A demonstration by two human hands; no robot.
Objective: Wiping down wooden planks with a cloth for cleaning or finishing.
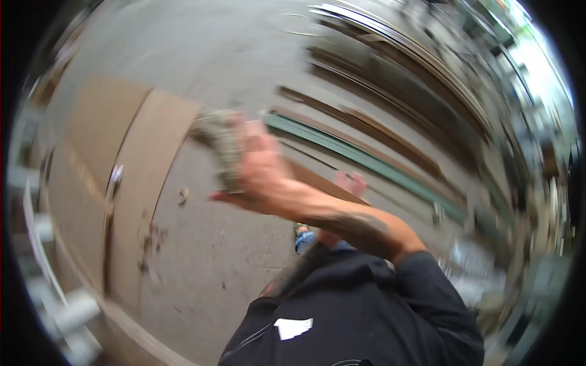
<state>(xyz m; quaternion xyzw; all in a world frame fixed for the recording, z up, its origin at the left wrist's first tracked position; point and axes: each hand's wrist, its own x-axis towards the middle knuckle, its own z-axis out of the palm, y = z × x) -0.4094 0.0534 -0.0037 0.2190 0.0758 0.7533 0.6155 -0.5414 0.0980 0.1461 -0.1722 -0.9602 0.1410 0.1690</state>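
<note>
My right hand (pixel 262 161) reaches across to the left, its fingers closed on a bunched grey-green cloth (pixel 221 146). The cloth is smeared by motion and lies against or just over a long, narrow brown board (pixel 323 184). My left arm passes beneath the right one. My left hand (pixel 352 182) shows to the right, with its fingers around the board. My right hand and forearm hide much of the board, so its full length cannot be made out.
Wide brown panels (pixel 143 146) lie at the left. Long brown strips (pixel 372 131) and a green beam (pixel 366 155) lie on the concrete floor (pixel 207 256) to the right. More long stock (pixel 397 67) is stacked beyond. Small debris (pixel 183 195) lies near the panels.
</note>
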